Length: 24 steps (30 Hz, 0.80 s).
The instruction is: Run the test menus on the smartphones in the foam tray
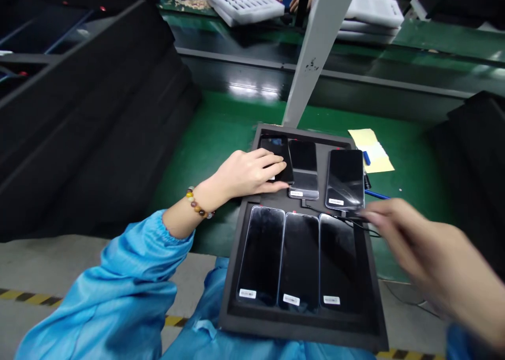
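Note:
My left hand lies over a black phone at the tray's upper left. Its fingers are stretched across the screen, with the thumb along the lower edge. My right hand, blurred by motion, pinches a black charging cable at the bottom edge of the upper right phone. Whether the plug is fully seated I cannot tell. Between them lies another phone with a black cable plug at its lower edge. Three labelled phones lie in the lower row, among them the middle phone.
The black foam tray rests partly over my lap and the green table. Beside it are yellow paper and a blue pen. Stacked black trays stand left, and a grey post rises behind. Co-workers' hands show beyond.

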Tool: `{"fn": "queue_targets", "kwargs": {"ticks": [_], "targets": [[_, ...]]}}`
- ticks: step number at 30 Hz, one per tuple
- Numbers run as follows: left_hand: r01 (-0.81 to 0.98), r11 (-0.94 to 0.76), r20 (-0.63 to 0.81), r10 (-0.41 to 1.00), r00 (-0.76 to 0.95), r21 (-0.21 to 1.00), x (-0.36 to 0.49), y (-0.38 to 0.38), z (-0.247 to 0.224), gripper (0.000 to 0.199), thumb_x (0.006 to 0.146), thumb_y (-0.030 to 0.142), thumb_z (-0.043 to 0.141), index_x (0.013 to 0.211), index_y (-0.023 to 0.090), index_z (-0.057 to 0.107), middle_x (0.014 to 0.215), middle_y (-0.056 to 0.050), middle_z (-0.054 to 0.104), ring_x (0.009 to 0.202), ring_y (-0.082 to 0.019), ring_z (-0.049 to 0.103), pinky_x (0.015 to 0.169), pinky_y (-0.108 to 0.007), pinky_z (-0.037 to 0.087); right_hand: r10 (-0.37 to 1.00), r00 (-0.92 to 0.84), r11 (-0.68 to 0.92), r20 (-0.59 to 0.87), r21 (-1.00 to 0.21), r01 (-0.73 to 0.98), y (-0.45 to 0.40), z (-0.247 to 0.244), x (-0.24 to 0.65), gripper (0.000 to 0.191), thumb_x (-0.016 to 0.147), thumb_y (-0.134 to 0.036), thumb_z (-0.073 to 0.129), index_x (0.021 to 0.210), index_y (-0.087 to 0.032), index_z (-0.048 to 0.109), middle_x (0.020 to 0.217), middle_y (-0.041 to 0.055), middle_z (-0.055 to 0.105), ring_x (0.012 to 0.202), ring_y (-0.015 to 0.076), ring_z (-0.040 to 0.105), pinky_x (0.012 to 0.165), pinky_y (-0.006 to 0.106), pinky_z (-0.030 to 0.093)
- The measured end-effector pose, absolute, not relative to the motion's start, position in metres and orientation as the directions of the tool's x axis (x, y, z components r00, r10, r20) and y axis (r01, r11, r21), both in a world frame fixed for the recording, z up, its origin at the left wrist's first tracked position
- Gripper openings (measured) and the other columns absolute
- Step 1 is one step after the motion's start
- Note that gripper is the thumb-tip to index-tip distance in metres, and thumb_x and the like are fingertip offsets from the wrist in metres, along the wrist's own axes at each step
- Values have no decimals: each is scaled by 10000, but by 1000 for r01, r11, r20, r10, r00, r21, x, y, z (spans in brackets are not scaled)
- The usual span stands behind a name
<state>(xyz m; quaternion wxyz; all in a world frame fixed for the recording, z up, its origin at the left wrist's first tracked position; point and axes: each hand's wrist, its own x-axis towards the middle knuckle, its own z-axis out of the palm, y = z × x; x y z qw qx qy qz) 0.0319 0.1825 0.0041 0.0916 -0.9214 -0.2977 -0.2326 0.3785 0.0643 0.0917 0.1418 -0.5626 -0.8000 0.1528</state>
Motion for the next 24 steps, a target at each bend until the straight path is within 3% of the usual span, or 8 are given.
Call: {"fn": "queue_targets", "kwargs": {"ticks": [3, 6, 8, 11, 15, 24], "targets": [[658, -753, 583, 541, 606, 16, 32, 178, -1, 391, 1061, 539, 633, 1101, 178, 776, 1085, -90, 836, 935, -210, 782, 650, -279, 566, 873, -476, 469, 103, -438, 767, 83, 73, 325, 247, 1125, -456, 467, 1077, -272, 625, 763, -12, 748, 523, 171, 681, 489, 281, 456], [615, -776, 660, 535, 527, 139, 29, 179, -8, 396, 1047, 533, 651, 1026, 154, 767, 1058, -106, 826, 979, -214, 790, 853, -333, 653, 845, -533, 485, 39, -478, 733, 99, 61, 297, 263, 1125, -414, 499, 926, -263, 579, 766, -8, 724, 599, 172, 685, 538, 281, 454], [530, -820, 679, 516, 522, 215, 24, 182, -11, 384, 1026, 516, 688, 1069, 141, 763, 1115, -126, 818, 1062, -228, 790, 975, -374, 664, 834, -551, 468, -2, -526, 711, 107, 57, 286, 292, 1119, -384, 524, 858, -257, 560, 745, -15, 694, 617, 162, 665, 561, 276, 457], [413, -866, 643, 489, 589, 281, 15, 186, -14, 359, 1011, 416, 741, 1229, 130, 740, 1268, -163, 781, 1214, -252, 757, 1080, -415, 648, 854, -520, 421, 4, -592, 687, 112, 51, 275, 209, 1108, -359, 558, 961, -247, 656, 819, -9, 729, 683, 156, 683, 618, 269, 494], [376, -887, 618, 457, 640, 267, 8, 189, -19, 259, 1051, 192, 647, 1292, 141, 726, 1315, -155, 770, 1299, -256, 723, 1111, -441, 643, 855, -510, 456, 93, -604, 654, 115, 43, 267, 201, 1104, -352, 573, 1004, -232, 699, 862, 9, 750, 713, 156, 688, 666, 278, 520], [460, -858, 589, 498, 637, 228, 3, 185, -16, 391, 1026, 101, 618, 1401, 188, 688, 1365, -146, 740, 1303, -246, 717, 1132, -450, 631, 782, -553, 617, 288, -485, 619, 121, 23, 265, 114, 1061, -301, 666, 1115, -210, 706, 928, 46, 784, 789, 183, 750, 742, 319, 609]]}}
